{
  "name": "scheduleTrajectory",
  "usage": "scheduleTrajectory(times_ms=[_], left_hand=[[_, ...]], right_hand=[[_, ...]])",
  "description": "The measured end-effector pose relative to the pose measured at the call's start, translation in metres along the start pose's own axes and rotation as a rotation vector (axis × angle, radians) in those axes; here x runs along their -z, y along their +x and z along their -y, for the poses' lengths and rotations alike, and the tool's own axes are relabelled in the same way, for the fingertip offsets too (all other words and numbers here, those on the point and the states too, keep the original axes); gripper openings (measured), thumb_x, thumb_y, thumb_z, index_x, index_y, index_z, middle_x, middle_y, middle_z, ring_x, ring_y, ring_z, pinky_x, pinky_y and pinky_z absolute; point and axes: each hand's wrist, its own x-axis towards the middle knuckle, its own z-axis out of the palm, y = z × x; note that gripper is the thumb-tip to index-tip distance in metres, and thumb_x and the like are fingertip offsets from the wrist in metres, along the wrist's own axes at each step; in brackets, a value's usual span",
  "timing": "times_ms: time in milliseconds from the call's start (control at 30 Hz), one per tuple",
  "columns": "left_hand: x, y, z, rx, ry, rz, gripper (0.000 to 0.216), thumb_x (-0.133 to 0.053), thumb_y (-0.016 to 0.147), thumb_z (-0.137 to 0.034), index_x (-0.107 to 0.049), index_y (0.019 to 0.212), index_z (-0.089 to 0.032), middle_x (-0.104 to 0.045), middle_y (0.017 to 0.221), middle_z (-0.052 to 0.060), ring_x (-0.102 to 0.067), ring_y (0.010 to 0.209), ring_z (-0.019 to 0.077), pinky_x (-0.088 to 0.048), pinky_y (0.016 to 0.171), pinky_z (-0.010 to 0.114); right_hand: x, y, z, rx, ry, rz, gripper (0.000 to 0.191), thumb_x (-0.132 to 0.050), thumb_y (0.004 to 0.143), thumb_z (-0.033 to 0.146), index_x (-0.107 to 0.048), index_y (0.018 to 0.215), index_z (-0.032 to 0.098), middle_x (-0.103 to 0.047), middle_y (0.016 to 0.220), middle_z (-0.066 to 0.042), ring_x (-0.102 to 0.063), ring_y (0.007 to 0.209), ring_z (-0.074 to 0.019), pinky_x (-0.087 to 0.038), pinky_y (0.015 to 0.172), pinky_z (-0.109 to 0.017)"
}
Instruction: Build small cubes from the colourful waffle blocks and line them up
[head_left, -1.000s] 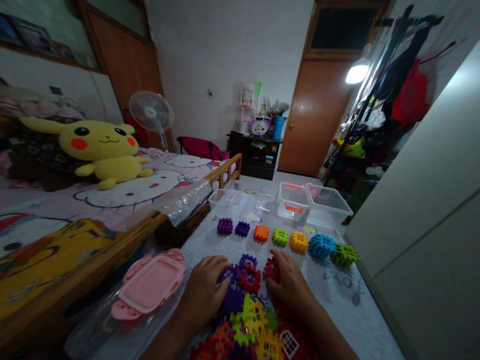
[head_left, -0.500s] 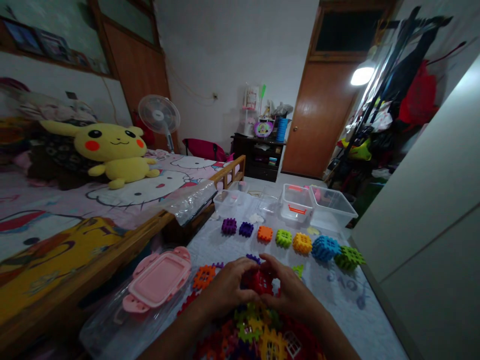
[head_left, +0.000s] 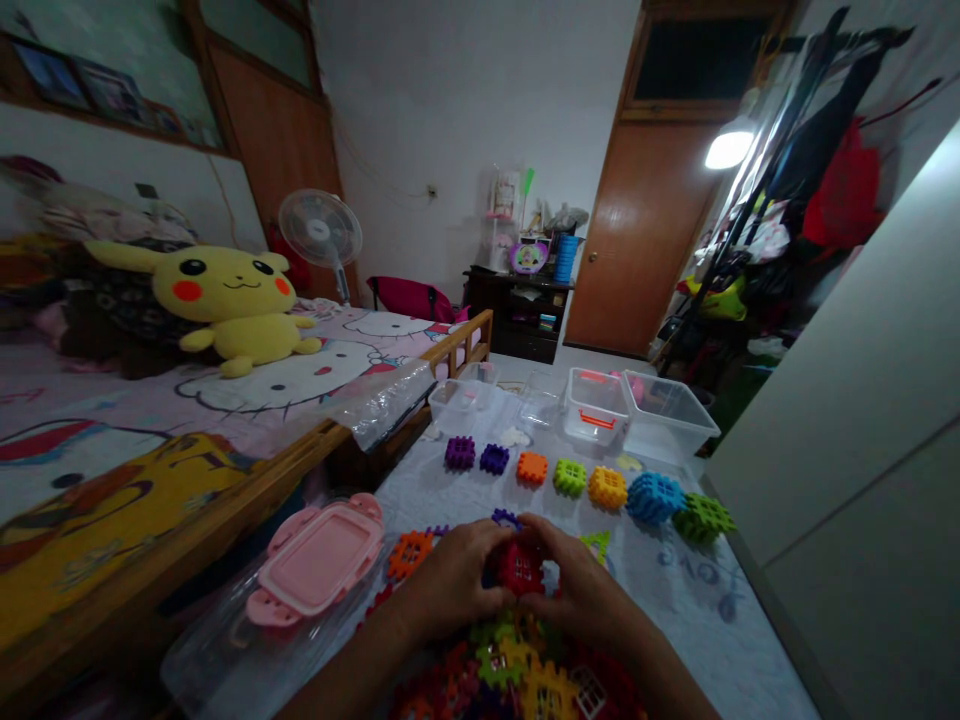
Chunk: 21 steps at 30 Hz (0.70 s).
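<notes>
My left hand and my right hand meet above the table, and both grip a red plastic waffle block between their fingers. Part of it is hidden by my fingers. Just below them lies a heap of interlocking waffle blocks in red, yellow, green and purple. An orange block piece lies left of my left hand, and a lime triangular piece lies right of my right hand. Farther on, several built block cubes stand in a row of different colours.
A pink plastic lid rests on clear plastic sheeting at the table's left. Clear plastic boxes stand at the far end. A wooden bed rail runs along the left, with a yellow plush toy on the bed. A pale cabinet side bounds the right.
My hands have come together onto the red block, my left hand leaving the purple pieces. The red block is raised above the heap, and the view has shifted slightly.
</notes>
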Motion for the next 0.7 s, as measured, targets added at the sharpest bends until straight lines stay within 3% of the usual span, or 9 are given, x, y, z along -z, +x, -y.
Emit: scheduleTrajectory(times_ms=[133, 267, 400, 467, 567, 700], left_hand=[[0.009, -0.002, -0.012, 0.003, 0.13, 0.038, 0.038, -0.07, 0.067, -0.03, -0.066, 0.104, -0.023, -0.068, 0.101, 0.004, -0.062, 0.093, 0.0217, -0.047, 0.082, 0.029], [0.043, 0.001, -0.007, 0.021, 0.284, 0.039, 0.035, -0.067, 0.067, -0.031, -0.066, 0.101, -0.021, -0.069, 0.096, 0.004, -0.063, 0.089, 0.0215, -0.045, 0.08, 0.029], [0.091, 0.01, 0.025, 0.108, 0.417, -0.003, 0.041, -0.065, 0.07, -0.033, -0.064, 0.108, -0.021, -0.069, 0.103, 0.004, -0.063, 0.092, 0.0204, -0.044, 0.082, 0.028], [0.108, 0.017, 0.047, 0.173, 0.489, 0.018, 0.029, -0.064, 0.07, -0.035, -0.066, 0.096, -0.021, -0.07, 0.094, 0.003, -0.063, 0.086, 0.0193, -0.043, 0.078, 0.026], [0.118, 0.029, 0.08, 0.22, 0.523, 0.04, 0.024, -0.066, 0.068, -0.035, -0.066, 0.087, -0.02, -0.07, 0.09, 0.003, -0.062, 0.083, 0.0199, -0.043, 0.075, 0.026], [0.115, 0.04, 0.111, 0.251, 0.545, 0.077, 0.027, -0.068, 0.065, -0.038, -0.065, 0.083, -0.019, -0.069, 0.089, 0.004, -0.061, 0.084, 0.0214, -0.043, 0.073, 0.027]], right_hand=[[0.0, -0.001, 0.005, 0.019, 0.01, 0.027, 0.077, -0.068, 0.073, 0.024, -0.037, 0.143, 0.024, -0.054, 0.137, -0.012, -0.055, 0.119, -0.0276, -0.042, 0.103, -0.047], [0.009, -0.002, 0.005, 0.002, 0.044, 0.013, 0.074, -0.062, 0.075, 0.024, -0.034, 0.144, 0.022, -0.049, 0.142, -0.012, -0.051, 0.124, -0.0262, -0.042, 0.104, -0.047], [0.02, -0.001, -0.006, -0.075, 0.071, -0.027, 0.066, -0.054, 0.079, 0.026, -0.034, 0.142, 0.02, -0.048, 0.142, -0.014, -0.049, 0.126, -0.0251, -0.042, 0.103, -0.047], [0.021, -0.001, -0.011, -0.091, 0.062, -0.043, 0.061, -0.053, 0.08, 0.027, -0.039, 0.139, 0.02, -0.049, 0.141, -0.014, -0.05, 0.124, -0.0254, -0.044, 0.101, -0.047], [0.019, -0.001, -0.014, -0.103, 0.05, -0.049, 0.055, -0.051, 0.08, 0.029, -0.045, 0.134, 0.02, -0.05, 0.139, -0.013, -0.053, 0.121, -0.026, -0.047, 0.098, -0.046], [0.015, -0.002, -0.014, -0.101, 0.042, -0.052, 0.05, -0.05, 0.081, 0.029, -0.049, 0.131, 0.021, -0.054, 0.134, -0.012, -0.057, 0.113, -0.0248, -0.049, 0.096, -0.045]])
